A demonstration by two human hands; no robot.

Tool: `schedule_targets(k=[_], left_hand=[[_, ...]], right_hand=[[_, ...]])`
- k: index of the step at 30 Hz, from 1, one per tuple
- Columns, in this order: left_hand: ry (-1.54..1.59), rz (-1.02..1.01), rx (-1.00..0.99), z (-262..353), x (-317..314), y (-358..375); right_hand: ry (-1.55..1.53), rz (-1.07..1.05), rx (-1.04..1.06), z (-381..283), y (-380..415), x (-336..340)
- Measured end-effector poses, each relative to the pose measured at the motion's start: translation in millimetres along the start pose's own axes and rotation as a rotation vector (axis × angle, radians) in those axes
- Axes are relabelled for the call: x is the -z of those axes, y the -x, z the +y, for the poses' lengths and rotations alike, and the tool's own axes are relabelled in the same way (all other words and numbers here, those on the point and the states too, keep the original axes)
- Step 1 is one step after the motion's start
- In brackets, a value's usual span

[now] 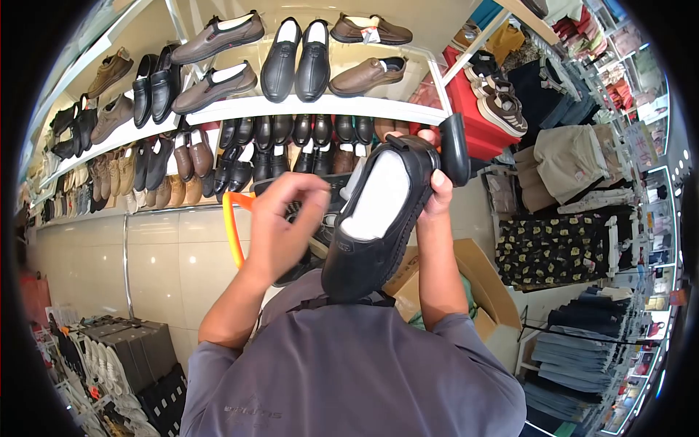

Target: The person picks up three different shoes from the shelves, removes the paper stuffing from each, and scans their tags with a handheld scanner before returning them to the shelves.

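Note:
A black slip-on shoe is held up in front of my chest, tilted, its opening facing me and a white insert inside. My right hand is closed on the shoe's right side, thumb showing at the edge and the other fingers mostly hidden behind it. To the left of the shoe, my left hand is raised with loosely curled, slightly blurred fingers and nothing visible in them. A pale translucent piece shows at the shoe's left edge. Beside my right hand stands a black rounded object.
White shelves ahead carry rows of shoes. Behind my left hand is an orange curved handle. An open cardboard box sits below my right arm. Clothes racks line the right; stacked dark boxes stand lower left.

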State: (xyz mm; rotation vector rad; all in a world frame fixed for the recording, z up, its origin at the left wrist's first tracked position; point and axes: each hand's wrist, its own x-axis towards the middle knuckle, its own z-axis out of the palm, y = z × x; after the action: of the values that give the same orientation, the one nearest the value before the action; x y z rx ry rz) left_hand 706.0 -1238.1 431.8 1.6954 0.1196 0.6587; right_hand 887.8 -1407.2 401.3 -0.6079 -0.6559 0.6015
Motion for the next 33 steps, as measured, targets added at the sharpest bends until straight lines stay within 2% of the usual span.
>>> schedule_targets(k=[2,4,9,15,17,20,26,30,33], left_hand=[[-0.164,-0.122,-0.152,24,-9,-2],[-0.18,-0.083,-0.135,21,-25,6],[-0.179,-0.033,-0.045,20,-31,13],[-0.356,-0.244,0.065,21,-23,5],[-0.526,-0.439,0.093,26,-20,1],[-0.535,-0.493,0.1,19,-19,-4],[-0.503,-0.458,0.064,14,-21,-2],[-0.447,-0.434,0.119,15,-21,-2],[-0.423,-0.357,0.068,15,-22,-1]], right_hand=[[0.035,-0.004,0.006,-7,0,-12],[0.175,-0.001,0.014,-9,5,-20],[0.236,0.053,-0.029,-4,21,-16],[0.245,0.074,-0.045,-3,27,-13],[0.256,0.071,-0.05,-4,29,-17],[0.251,0.065,-0.067,-2,29,-23],[0.297,0.121,-0.072,1,31,-24],[0.3,0.127,-0.055,-1,28,-30],[0.295,0.104,-0.075,-3,29,-28]])
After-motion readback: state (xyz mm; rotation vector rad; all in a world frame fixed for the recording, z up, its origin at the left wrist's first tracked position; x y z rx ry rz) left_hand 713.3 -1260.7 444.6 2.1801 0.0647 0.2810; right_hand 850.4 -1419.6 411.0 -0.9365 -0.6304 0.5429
